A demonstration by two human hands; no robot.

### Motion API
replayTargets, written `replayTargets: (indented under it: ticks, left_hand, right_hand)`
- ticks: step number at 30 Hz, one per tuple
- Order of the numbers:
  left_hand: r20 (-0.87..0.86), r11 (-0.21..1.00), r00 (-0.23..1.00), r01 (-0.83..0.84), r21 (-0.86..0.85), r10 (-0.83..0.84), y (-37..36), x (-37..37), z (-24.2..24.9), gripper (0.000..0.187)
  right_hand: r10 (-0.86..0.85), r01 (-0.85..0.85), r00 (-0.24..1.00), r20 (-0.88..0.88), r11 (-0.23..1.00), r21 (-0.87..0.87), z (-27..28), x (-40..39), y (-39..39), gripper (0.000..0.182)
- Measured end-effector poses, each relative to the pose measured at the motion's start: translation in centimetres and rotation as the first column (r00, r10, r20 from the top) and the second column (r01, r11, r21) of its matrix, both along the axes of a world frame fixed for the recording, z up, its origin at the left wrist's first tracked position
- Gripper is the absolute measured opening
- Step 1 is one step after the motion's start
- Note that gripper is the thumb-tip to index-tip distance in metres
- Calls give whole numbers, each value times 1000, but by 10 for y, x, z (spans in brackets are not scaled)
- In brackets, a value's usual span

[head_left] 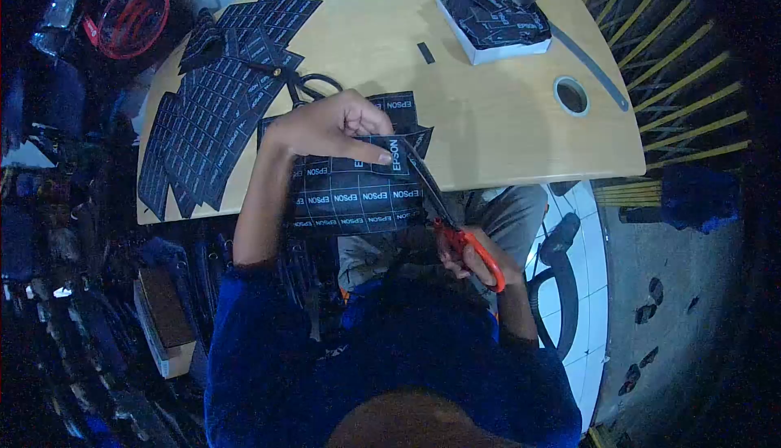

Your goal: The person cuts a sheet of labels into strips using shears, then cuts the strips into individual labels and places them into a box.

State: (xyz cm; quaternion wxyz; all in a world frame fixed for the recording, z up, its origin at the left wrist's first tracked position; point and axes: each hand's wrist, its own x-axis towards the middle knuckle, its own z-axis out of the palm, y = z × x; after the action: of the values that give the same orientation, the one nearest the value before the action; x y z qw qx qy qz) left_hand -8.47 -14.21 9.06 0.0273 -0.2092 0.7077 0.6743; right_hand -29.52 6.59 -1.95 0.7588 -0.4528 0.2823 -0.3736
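My left hand (338, 127) pinches the upper edge of a black sheet (358, 197) printed with rows of white-framed EPSON labels. The sheet hangs over the table's front edge, above my lap. In my right hand (454, 259) are scissors (486, 265) with orange-red handles. Their blades point up and to the left and meet the sheet's right side, near the label beside my left thumb. How far apart the blades are is hard to make out. Behind my left hand another piece of EPSON material (400, 106) lies on the table.
Black-handled scissors (317, 82) lie beyond my left hand, beside several spread label sheets (215, 106). A white box (512, 51) of cut black pieces stands at the back right. The wooden table (374, 33) has a round hole (571, 96) near its right edge.
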Motion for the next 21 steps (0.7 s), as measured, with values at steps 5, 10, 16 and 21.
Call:
replayTargets:
  ticks: [5, 10, 16, 21]
  left_hand:
    - [34, 1000, 999, 10, -19, -9, 1, -2, 1, 13]
    - [-27, 1000, 1000, -10, -2, 10, -3, 0, -7, 13]
    - [-25, 999, 1000, -16, 38, 17, -7, 1, -8, 13]
    - [-58, 1000, 998, -18, 22, 20, -9, 1, -13, 13]
  right_hand:
    - [-33, 29, 999, 36, 996, 86, -1, 6, -1, 48]
    - [-54, 55, 999, -7, 985, 163, 9, 11, -8, 48]
    - [-65, 70, 997, -31, 979, 191, 9, 14, -14, 46]
    - [-84, 105, 990, -111, 973, 204, 13, 15, -16, 46]
